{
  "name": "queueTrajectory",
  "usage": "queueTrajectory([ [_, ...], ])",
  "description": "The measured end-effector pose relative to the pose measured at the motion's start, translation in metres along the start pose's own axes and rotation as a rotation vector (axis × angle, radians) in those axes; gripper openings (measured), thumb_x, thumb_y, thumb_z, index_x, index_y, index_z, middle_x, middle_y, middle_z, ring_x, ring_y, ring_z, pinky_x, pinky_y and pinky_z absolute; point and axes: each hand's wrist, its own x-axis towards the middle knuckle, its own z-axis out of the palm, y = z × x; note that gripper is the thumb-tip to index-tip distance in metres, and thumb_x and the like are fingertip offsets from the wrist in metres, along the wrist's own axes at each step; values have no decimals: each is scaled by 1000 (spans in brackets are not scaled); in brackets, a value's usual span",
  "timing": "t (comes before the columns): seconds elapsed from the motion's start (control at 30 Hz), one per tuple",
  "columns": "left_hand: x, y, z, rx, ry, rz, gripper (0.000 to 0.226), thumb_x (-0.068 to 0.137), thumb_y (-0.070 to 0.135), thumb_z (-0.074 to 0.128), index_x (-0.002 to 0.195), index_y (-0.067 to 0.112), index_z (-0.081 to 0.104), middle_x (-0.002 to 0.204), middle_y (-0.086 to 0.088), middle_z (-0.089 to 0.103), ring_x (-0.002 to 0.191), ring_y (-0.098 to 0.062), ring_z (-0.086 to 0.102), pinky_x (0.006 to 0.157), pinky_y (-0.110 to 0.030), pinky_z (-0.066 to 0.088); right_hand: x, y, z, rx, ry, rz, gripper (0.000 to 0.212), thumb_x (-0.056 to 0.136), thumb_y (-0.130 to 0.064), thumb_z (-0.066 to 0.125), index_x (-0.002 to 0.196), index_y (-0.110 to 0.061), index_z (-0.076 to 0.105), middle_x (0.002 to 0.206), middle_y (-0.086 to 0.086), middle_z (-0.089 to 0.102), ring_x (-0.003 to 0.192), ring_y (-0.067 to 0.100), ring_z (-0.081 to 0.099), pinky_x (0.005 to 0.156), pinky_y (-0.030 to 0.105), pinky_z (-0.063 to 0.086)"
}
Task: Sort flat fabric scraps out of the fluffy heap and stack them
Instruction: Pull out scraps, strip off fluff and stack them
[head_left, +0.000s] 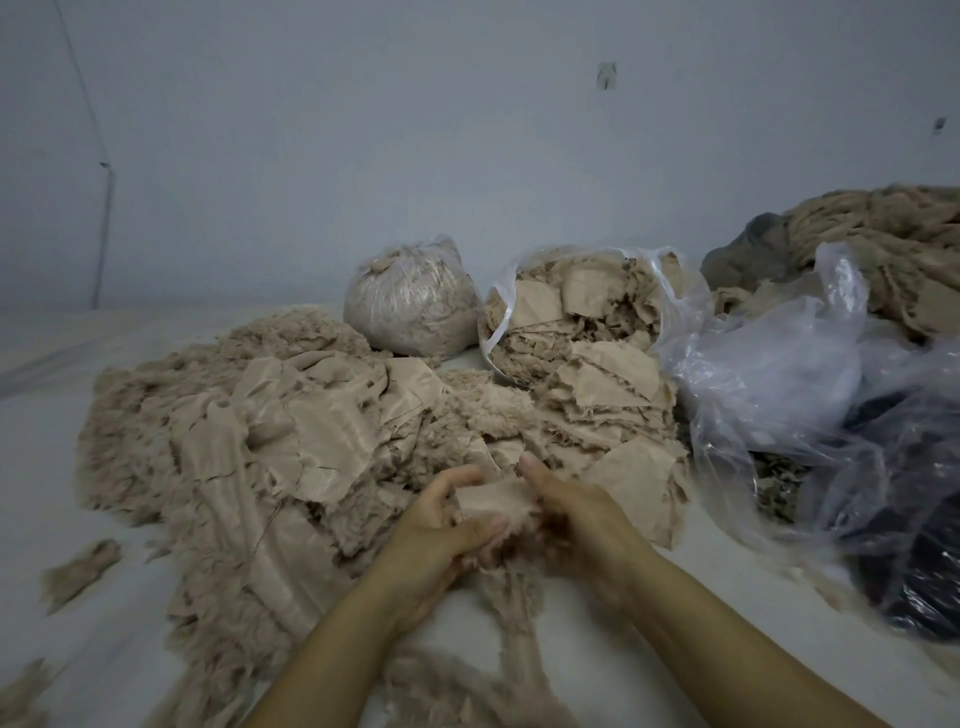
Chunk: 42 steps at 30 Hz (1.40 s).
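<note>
- Right at the near edge of the fluffy heap (218, 457), both hands meet over one small beige scrap (491, 500).
- The left hand (441, 525) has its fingers curled round the scrap's left side, thumb lying across the lower edge.
- The right hand (574, 512) grips the scrap's right side, fingers wrapped under and thumb pointing up towards the heap.
- The scrap looks flat on its upper face, with fuzzy fibre hanging from its lower edge between the two hands; it is blurred, so I cannot make out more.
- The heap spreads to the left of the hands over a pale surface (62, 467), and several flat woven pieces lie mixed on top of the fluff.
- Just right of the heap, touching it, sits a stack of flat scraps (613, 395), layered and spilling out of an open clear bag (670, 291) behind it.
- Behind the heap, left of that open bag, stands a tied round bag (410, 301) packed with fluff.
- Well to the right of the heap, loose clear plastic sheeting (779, 374) is crumpled over something dark.
- Beyond the plastic, further right of the heap, rises another mound of beige scraps (893, 249).
- A stray tuft (83, 569) lies apart on the surface, left of the heap's near end.
- A plain grey wall (363, 130) stands behind the heap.
</note>
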Motion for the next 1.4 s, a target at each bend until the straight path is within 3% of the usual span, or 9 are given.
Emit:
queueTrajectory([
  [0.1, -5, 3, -1, 159, -94, 21, 63, 61, 3, 77, 119, 13, 53, 92, -10, 70, 72, -15, 66, 53, -22, 52, 0, 1, 4, 197, -161, 179, 34, 75, -29, 74, 96, -2, 72, 79, 15, 68, 63, 22, 65, 56, 30, 55],
  [0.27, -2, 3, 0, 285, 8, -15, 51, 79, -10, 65, 120, 16, 48, 62, -10, 65, 49, -14, 56, 46, -21, 45, 11, 11, 4, 411, 206, -103, 11, 88, -11, 63, 85, -2, 67, 66, 8, 69, 53, 15, 63, 46, 22, 48],
  [0.43, -1, 1, -11, 401, 7, -63, 48, 80, -10, 65, 119, 12, 49, 58, -3, 63, 49, -11, 57, 48, -21, 45, 17, 9, -10, 602, 367, -168, 24, 92, -13, 60, 71, -3, 62, 54, 4, 63, 44, 10, 58, 43, 22, 51],
  [0.67, 0, 2, -2, -16, -178, -329, 59, 78, 55, 53, 120, 12, 55, 109, -15, 69, 96, -27, 68, 73, -36, 56, 8, 8, -5, 358, -31, -75, 8, 84, 1, 58, 88, 5, 63, 80, 21, 64, 69, 25, 67, 60, 32, 56],
  [0.83, 4, 2, -5, -195, 40, -142, 53, 67, 0, 68, 118, 1, 55, 92, -16, 71, 76, -25, 70, 56, -27, 58, 3, 6, -1, 293, -92, -114, 24, 83, -8, 62, 101, 8, 61, 82, 23, 65, 70, 30, 57, 62, 36, 49],
  [0.93, 8, 3, -7, -229, 151, -68, 39, 63, -9, 65, 101, 1, 63, 76, -14, 66, 58, -17, 63, 48, -20, 53, 3, 7, -6, 67, -1, -166, 22, 89, -18, 59, 73, -2, 59, 45, 6, 50, 40, 14, 42, 41, 21, 36],
  [1.07, 9, 5, -9, -186, 204, -25, 25, 80, -10, 58, 99, 4, 65, 67, -8, 66, 52, -10, 58, 48, -17, 51, 13, -3, -30, -94, 158, -247, 17, 93, -18, 59, 80, -7, 64, 41, -2, 43, 34, 10, 36, 35, 18, 29],
  [1.2, 9, 16, -23, 215, 285, 173, 29, 85, -6, 60, 107, 11, 64, 91, -2, 72, 65, -9, 67, 59, -18, 54, 32, -16, -72, 11, 486, -273, 10, 92, -14, 61, 88, -9, 69, 65, 5, 58, 61, 21, 53, 58, 31, 47],
  [1.4, 14, 7, -48, 1716, -5, 282, 31, 87, 27, 61, 117, 18, 60, 117, 4, 56, 110, -12, 50, 93, -22, 37, 30, 1, -74, -601, 808, -353, 39, 89, -16, 57, 127, -13, 49, 127, 14, 49, 111, 29, 49, 96, 41, 43],
])
